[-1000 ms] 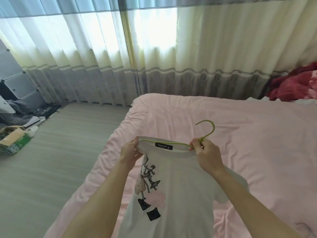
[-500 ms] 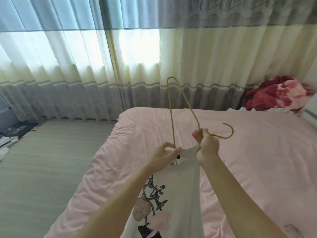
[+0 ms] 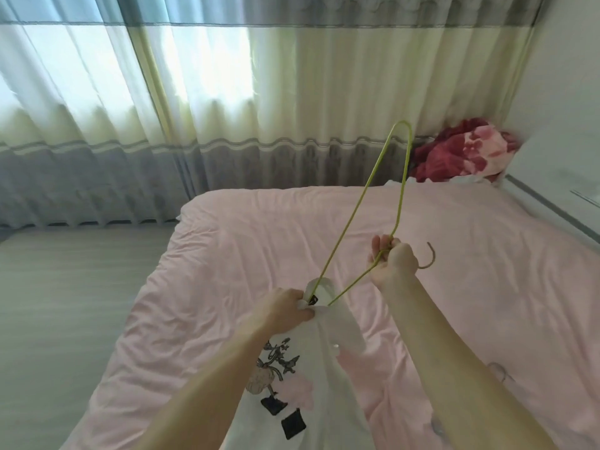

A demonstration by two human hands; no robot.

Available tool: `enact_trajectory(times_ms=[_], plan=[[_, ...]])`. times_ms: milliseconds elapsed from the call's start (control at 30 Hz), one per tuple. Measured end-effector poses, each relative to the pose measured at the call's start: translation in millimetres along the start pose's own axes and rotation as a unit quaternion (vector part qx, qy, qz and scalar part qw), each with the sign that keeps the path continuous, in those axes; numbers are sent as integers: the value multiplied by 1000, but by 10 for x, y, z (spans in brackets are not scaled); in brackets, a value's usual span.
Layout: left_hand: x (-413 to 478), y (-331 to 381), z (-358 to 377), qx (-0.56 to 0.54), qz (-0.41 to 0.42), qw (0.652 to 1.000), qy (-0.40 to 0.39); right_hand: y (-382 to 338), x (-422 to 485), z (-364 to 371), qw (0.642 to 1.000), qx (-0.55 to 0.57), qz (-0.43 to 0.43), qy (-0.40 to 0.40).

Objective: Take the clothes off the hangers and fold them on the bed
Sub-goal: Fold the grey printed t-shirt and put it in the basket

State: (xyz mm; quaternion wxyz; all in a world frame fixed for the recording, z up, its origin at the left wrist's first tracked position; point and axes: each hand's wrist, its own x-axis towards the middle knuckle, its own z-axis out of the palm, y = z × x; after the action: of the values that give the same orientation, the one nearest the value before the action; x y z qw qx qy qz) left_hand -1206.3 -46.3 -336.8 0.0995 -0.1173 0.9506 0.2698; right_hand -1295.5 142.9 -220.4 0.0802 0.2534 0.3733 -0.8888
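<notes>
A white T-shirt [image 3: 328, 368] with a printed figure hangs over the pink bed [image 3: 227, 254] in front of me. My left hand [image 3: 289, 308] grips the bunched collar of the shirt. A thin yellow-green wire hanger [image 3: 363, 196] sticks up out of the neck opening, tilted on end, with most of its frame outside the shirt. My right hand [image 3: 391, 263] grips the hanger near the base of its hook, up and to the right of the collar. One lower end of the hanger is still inside the collar.
A red and pink blanket [image 3: 461, 154] lies bunched at the far right corner of the bed. Long curtains [image 3: 227, 108] cover the wall behind the bed. Bare floor [image 3: 65, 303] runs along the bed's left side. A white wall [image 3: 568, 125] borders the right.
My right hand has lifted and swung the hanger rightwards, pulling more of it out of the collar. My left hand has dropped slightly with the bunched collar. The view turned right.
</notes>
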Motion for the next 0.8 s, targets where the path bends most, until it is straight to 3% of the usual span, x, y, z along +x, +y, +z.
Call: enact_trajectory(times_ms=[233,367,533,600,700,800], plan=[[-104,-277,41,-29,-11,999,24,-203,216,-435,992,108,-16,61],[-225,-46,124,-95,0,994,60,-362,385,-866,995,-13,-44,85],[-239,406,463,-49,18,998,40,-574,627,-1683,975,-171,-64,127],[-218,619,688,-35,4,999,23,-765,833,-2136,938,-302,-77,152],[-177,985,1009,-49,-12,998,22,-981,1179,-2884,812,-558,-79,149],[-93,1404,1381,12,-29,1000,-1,-1176,1502,-3540,713,-690,-37,121]])
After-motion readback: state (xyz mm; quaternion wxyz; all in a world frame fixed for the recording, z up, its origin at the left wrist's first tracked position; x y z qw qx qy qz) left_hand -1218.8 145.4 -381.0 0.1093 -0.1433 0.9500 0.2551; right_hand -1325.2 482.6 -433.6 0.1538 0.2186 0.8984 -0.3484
